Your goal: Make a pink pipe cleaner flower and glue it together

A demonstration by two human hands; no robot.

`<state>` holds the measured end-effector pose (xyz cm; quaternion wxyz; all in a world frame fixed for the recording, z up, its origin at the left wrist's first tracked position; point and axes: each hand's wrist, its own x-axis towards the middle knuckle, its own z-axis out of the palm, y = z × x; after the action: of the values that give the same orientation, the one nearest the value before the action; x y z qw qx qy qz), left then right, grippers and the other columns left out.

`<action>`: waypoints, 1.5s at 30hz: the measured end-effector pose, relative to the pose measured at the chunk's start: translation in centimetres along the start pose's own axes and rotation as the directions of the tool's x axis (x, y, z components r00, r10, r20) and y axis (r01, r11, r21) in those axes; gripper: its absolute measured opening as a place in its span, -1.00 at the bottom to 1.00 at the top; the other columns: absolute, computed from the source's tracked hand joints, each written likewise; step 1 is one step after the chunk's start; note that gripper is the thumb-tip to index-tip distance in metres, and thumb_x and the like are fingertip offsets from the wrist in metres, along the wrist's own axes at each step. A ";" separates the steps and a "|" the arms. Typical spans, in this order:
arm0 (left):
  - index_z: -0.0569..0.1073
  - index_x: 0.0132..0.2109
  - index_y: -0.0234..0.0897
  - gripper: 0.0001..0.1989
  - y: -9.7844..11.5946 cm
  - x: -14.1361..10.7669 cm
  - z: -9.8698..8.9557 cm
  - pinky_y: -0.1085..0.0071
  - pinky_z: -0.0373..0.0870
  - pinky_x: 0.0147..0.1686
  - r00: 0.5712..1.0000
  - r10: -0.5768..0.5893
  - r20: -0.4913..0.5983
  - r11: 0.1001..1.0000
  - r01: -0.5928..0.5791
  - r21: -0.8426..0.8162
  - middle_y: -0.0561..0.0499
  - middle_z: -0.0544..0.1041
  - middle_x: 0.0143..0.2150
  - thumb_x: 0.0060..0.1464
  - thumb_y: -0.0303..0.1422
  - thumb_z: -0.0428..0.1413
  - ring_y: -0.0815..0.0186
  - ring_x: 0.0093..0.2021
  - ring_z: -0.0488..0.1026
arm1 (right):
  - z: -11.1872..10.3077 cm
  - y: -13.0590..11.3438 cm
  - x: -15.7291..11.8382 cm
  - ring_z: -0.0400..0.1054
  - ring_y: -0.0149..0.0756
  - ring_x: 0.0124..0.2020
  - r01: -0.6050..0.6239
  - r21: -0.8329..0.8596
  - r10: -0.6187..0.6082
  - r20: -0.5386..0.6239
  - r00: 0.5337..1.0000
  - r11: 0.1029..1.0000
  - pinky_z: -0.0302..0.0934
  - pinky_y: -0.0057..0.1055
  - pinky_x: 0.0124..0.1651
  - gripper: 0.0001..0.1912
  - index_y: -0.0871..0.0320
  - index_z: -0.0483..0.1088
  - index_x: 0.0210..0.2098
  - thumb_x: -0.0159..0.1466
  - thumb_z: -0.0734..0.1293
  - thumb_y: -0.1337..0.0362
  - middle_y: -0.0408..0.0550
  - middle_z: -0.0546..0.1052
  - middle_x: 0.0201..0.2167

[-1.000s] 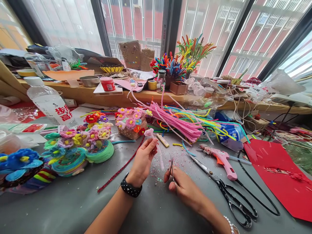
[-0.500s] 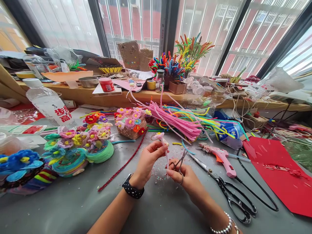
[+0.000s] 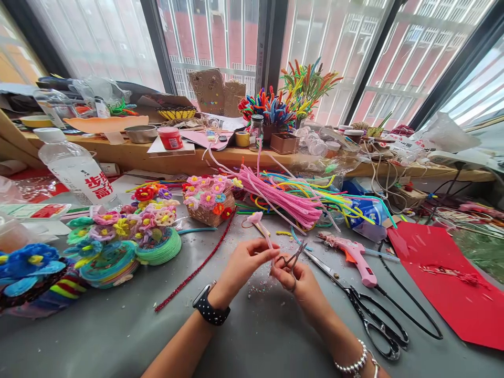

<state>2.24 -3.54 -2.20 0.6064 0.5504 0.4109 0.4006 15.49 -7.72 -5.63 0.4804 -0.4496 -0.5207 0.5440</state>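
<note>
My left hand (image 3: pixel 249 262) pinches a pale pink pipe cleaner (image 3: pixel 266 236) whose upper end is bent into a small loop or petal shape. The fingertips of my right hand (image 3: pixel 300 283) hold the lower end of that same strip. Small scissors (image 3: pixel 295 257) hang on my right fingers, blades pointing up and away from the strip. Both hands are close together above the grey table (image 3: pixel 252 336), over scattered bits of glitter and trimmings. Behind them lies a bundle of pink pipe cleaners (image 3: pixel 281 199).
Right of my hands lie large black-handled scissors (image 3: pixel 374 315), a pink glue gun (image 3: pixel 356 257) and red paper (image 3: pixel 441 283). A dark red sparkly strip (image 3: pixel 192 278) and a basket of fuzzy flowers (image 3: pixel 208 205) lie to the left, with a water bottle (image 3: pixel 74 168) farther off.
My left hand has slid down along the pink pipe cleaner toward my right hand, so the fingertips nearly meet. The view has shifted slightly.
</note>
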 end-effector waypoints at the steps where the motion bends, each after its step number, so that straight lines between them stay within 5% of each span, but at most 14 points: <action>1: 0.50 -0.47 -0.34 -0.83 0.0 0.0 0.1 0.48 0.24 -0.36 0.999 0.002 0.044 1.000 -0.003 0.029 0.01 0.47 -0.49 -0.24 -0.30 0.18 0.35 -0.42 0.34 | 0.0 0.1 0.0 0.12 -0.45 -0.46 0.007 -0.005 -0.007 -0.017 1.000 1.000 0.04 -0.50 -0.39 -0.74 0.20 0.25 -0.54 0.04 0.29 0.11 -0.14 0.27 -0.43; 7: 0.45 -0.55 -0.34 -0.79 0.0 0.0 -0.2 0.52 0.18 -0.48 0.998 0.024 0.054 0.994 -0.029 0.104 0.04 0.39 -0.59 -0.15 -0.26 0.10 0.41 -0.52 0.26 | -0.8 0.5 0.6 0.13 -0.44 -0.47 0.005 -0.026 -0.008 -0.139 0.990 1.000 0.01 -0.50 -0.44 -0.73 0.19 0.31 -0.49 0.06 0.28 0.08 -0.15 0.29 -0.46; 12: 0.47 -0.54 -0.35 -0.75 -0.7 0.0 -0.3 0.53 0.12 -0.55 0.945 -0.104 0.311 0.968 0.024 0.251 0.05 0.36 -0.63 -0.13 -0.23 0.09 0.44 -0.58 0.22 | -1.3 0.3 0.6 0.15 -0.44 -0.47 -0.003 -0.004 0.002 -0.237 0.971 1.000 0.01 -0.49 -0.44 -0.71 0.19 0.37 -0.42 0.00 0.33 0.08 -0.13 0.35 -0.41; 16: 0.48 -0.54 -0.36 -0.77 -1.0 -0.1 0.0 0.55 0.11 -0.57 0.912 -0.154 0.381 0.959 0.046 0.279 0.06 0.37 -0.63 -0.16 -0.26 0.10 0.46 -0.60 0.21 | -1.3 0.1 0.4 0.16 -0.44 -0.46 -0.002 0.061 0.014 -0.182 0.983 0.998 0.04 -0.48 -0.39 -0.75 0.20 0.35 -0.50 0.00 0.34 0.11 -0.17 0.32 -0.51; 27: 0.49 -0.51 -0.34 -0.81 -1.6 -0.2 -0.4 0.53 0.20 -0.50 0.863 -0.280 0.422 0.949 0.181 0.259 0.03 0.46 -0.57 -0.23 -0.27 0.14 0.42 -0.54 0.33 | -2.3 -0.3 0.7 -0.05 -0.55 -0.62 0.009 0.014 -0.004 -0.329 0.944 1.000 -0.15 -0.50 -0.59 -0.66 0.23 0.43 -0.48 0.00 0.31 0.04 -0.13 0.31 -0.48; 33: 0.49 -0.50 -0.35 -0.79 -0.8 0.0 -0.3 0.53 0.22 -0.51 0.933 -0.233 0.275 0.965 0.187 0.185 -0.01 0.48 -0.57 -0.23 -0.26 0.15 0.41 -0.55 0.34 | -2.6 -0.3 0.7 -0.07 -0.51 -0.67 -0.056 0.061 0.073 -0.344 0.936 0.997 -0.16 -0.49 -0.59 -0.53 0.24 0.42 -0.46 0.03 0.23 -0.10 -0.24 0.12 -0.72; 36: 0.48 -0.52 -0.35 -0.79 -0.3 0.0 -0.5 0.52 0.22 -0.51 0.964 -0.196 0.179 0.978 0.179 0.108 -0.04 0.49 -0.54 -0.20 -0.25 0.15 0.41 -0.55 0.36 | -2.4 -0.1 0.5 -0.05 -0.50 -0.68 -0.075 0.013 0.076 -0.288 0.955 0.997 -0.15 -0.48 -0.59 -0.41 0.23 0.41 -0.56 0.06 0.11 -0.19 -0.22 0.12 -0.76; 40: 0.46 -0.56 -0.35 -0.81 0.2 0.0 -1.0 0.55 0.19 -0.54 0.979 -0.143 0.144 0.990 0.138 0.042 -0.01 0.47 -0.58 -0.21 -0.27 0.17 0.45 -0.59 0.31 | -1.6 -0.2 0.1 0.01 -0.47 -0.68 -0.028 -0.167 0.020 -0.049 0.999 0.986 -0.10 -0.47 -0.59 -0.25 0.24 0.43 -0.54 -0.01 0.00 -0.31 -0.17 0.19 -0.75; 45: 0.46 -0.57 -0.34 -0.81 0.3 0.0 -1.5 0.53 0.19 -0.54 0.979 -0.110 0.171 0.994 0.107 0.026 0.02 0.44 -0.61 -0.22 -0.28 0.17 0.46 -0.61 0.27 | -0.8 -0.6 -0.2 0.11 -0.43 -0.61 0.135 -0.358 -0.049 0.238 0.970 0.924 -0.03 -0.48 -0.56 -0.24 0.17 0.45 -0.49 -0.01 -0.06 -0.32 -0.11 0.31 -0.64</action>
<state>0.86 -3.00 -1.99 0.6560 0.5647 0.3895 0.3146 16.34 -7.81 -5.12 0.3499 -0.4430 -0.6857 0.4595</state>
